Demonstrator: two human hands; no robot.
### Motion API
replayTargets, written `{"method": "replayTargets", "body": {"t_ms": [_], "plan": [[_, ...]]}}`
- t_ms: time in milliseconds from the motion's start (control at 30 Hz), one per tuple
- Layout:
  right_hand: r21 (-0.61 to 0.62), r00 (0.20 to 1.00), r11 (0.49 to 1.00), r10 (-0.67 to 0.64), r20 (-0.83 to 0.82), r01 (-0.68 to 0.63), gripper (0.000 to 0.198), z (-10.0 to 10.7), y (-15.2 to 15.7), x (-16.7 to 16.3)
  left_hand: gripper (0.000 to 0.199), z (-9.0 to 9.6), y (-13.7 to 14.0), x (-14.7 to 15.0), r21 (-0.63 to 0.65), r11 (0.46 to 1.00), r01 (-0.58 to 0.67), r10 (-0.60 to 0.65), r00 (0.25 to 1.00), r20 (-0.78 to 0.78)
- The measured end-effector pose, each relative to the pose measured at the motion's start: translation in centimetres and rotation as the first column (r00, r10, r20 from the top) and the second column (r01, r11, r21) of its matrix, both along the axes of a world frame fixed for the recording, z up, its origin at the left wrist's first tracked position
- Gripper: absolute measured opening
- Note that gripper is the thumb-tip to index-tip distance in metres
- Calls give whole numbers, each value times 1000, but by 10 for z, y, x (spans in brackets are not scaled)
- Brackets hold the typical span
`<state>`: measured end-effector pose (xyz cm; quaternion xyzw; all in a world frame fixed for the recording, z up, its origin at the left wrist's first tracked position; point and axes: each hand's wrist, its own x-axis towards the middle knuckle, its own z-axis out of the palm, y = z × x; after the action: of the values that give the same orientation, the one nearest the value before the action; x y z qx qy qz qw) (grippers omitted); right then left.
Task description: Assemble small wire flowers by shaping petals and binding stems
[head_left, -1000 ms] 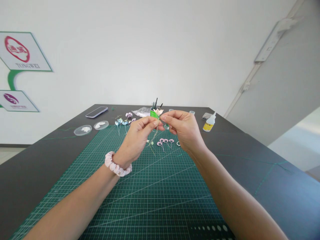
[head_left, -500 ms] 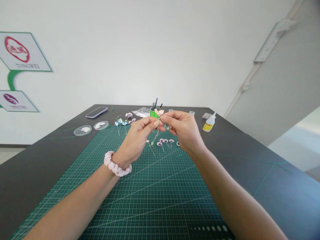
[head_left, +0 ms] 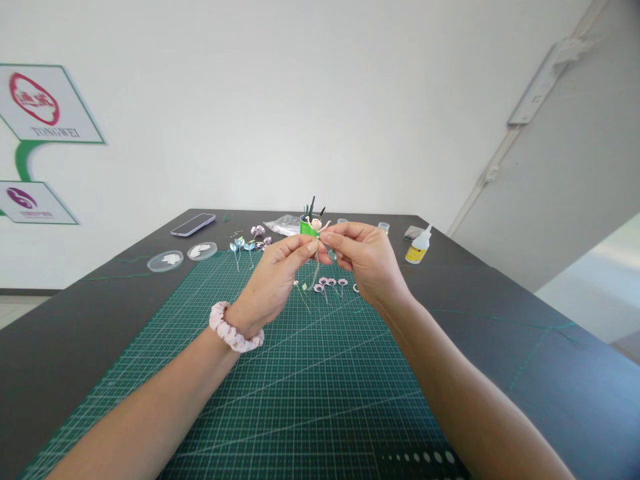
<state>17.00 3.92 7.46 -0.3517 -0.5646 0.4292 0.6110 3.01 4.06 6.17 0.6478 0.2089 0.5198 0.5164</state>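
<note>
Just above the mat, both hands meet at a small pale pink artificial flower [head_left: 317, 225] with a thin trailing stem [head_left: 317, 267]. My left hand [head_left: 283, 267], a scrunchie [head_left: 235, 328] round its wrist, pinches the stem below the bloom between thumb and forefinger. My right hand [head_left: 367, 257] is closed too, thumb and forefinger pinched at the flower's base, where a bit of green shows. A small round teal piece [head_left: 333, 254] peeks out under the right fingers; whether they hold it I cannot tell.
On the green cutting mat [head_left: 300, 387] lie several purple petal loops [head_left: 331, 283] and blue wired flowers [head_left: 243, 245]. Beyond stands a green cup [head_left: 306, 229] of tools. Shallow dishes [head_left: 165, 261] and a phone [head_left: 193, 225] lie left, a glue bottle [head_left: 418, 248] right.
The flower has turned between my fingers, so its petals now spread to both sides and its centre shows. Its trailing stem hangs straighter. Both hands stay nearly in place.
</note>
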Motion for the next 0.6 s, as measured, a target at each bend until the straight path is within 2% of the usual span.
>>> {"method": "replayTargets", "body": {"t_ms": [333, 500, 600], "plan": [[6, 999, 999, 37, -29, -37, 12, 2, -2, -2, 27, -2, 3, -1, -107, 987, 122, -116, 991, 65], [-3, 999, 1000, 27, -24, -27, 9, 1, -2, -1, 27, -5, 5, -3, -201, 944, 262, -235, 961, 148], [-13, 999, 999, 38, -20, -38, 9, 1, -2, -1, 26, -6, 7, -4, -259, 916, 306, -265, 947, 180]]}}
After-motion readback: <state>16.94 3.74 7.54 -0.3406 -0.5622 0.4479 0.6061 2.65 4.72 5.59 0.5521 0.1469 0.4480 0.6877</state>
